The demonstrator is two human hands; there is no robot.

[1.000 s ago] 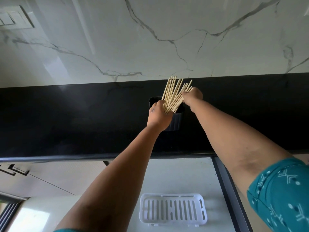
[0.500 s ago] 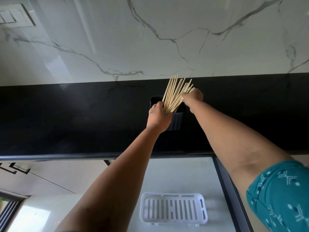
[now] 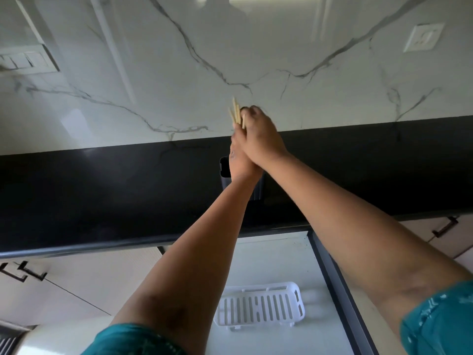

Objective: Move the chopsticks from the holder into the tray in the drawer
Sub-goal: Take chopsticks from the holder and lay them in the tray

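1. Both hands meet over the black counter point(image 3: 102, 196): the right hand point(image 3: 258, 134) is clenched around a bundle of chopsticks point(image 3: 236, 112), whose pale tips stick up at twelve o'clock from the fist against the marble wall point(image 3: 179, 60). The left hand point(image 3: 239, 162) presses in just below it and seems to close on the lower part of the bundle, though its fingers are hidden.
2. Most of the holder point(image 3: 225, 172), a dark ribbed cup, sits behind the left wrist; whether any sticks remain inside it I cannot tell.
3. To lift well, I would keep the bundle upright and squeezed evenly, since smooth, slender wooden sticks slide past one another easily and a loose grip could let the inner ones drop out.
4. Carrying should go toward six o'clock, to the white slotted plastic tray point(image 3: 259, 304) lying in the open drawer point(image 3: 332, 278) below the counter edge.
5. Turning the sticks level and lining them up with the tray's long side before lowering should stop the ends from catching the rim.
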